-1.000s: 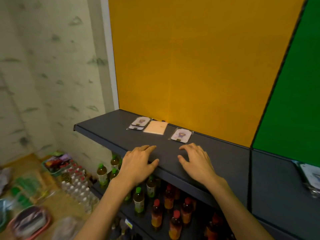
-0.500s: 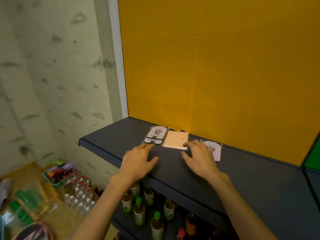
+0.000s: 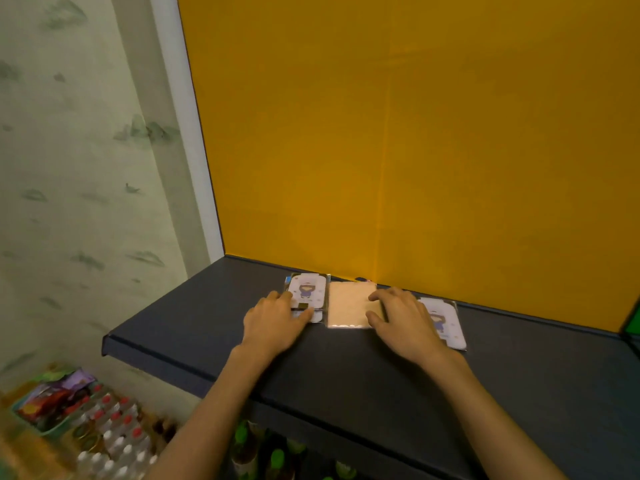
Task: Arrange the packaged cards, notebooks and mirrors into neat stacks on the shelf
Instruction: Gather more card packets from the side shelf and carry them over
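Hands are lying flat on the dark shelf, fingers loosely spread. The left hand is touching two overlapping packaged cards. The right hand is resting on one beige notebook, partly covering a third packaged card beside it.
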`<action>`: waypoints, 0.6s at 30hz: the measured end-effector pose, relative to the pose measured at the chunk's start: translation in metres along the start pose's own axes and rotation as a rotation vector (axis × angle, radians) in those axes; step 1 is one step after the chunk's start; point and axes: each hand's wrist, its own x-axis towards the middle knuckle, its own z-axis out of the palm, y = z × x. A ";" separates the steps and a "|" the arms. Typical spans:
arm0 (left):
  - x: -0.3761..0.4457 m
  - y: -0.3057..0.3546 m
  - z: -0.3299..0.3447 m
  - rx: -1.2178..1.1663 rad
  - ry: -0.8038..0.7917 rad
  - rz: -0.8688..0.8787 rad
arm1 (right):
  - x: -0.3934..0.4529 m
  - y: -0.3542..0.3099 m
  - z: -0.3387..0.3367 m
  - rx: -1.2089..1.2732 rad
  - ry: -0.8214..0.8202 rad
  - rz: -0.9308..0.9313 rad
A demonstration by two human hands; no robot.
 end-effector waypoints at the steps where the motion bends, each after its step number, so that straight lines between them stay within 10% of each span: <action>1: 0.007 0.000 0.003 -0.003 0.008 -0.021 | 0.001 0.000 0.000 -0.006 -0.003 0.015; 18: 0.068 -0.028 0.011 -0.317 -0.237 -0.218 | 0.007 -0.024 0.021 -0.077 -0.036 0.168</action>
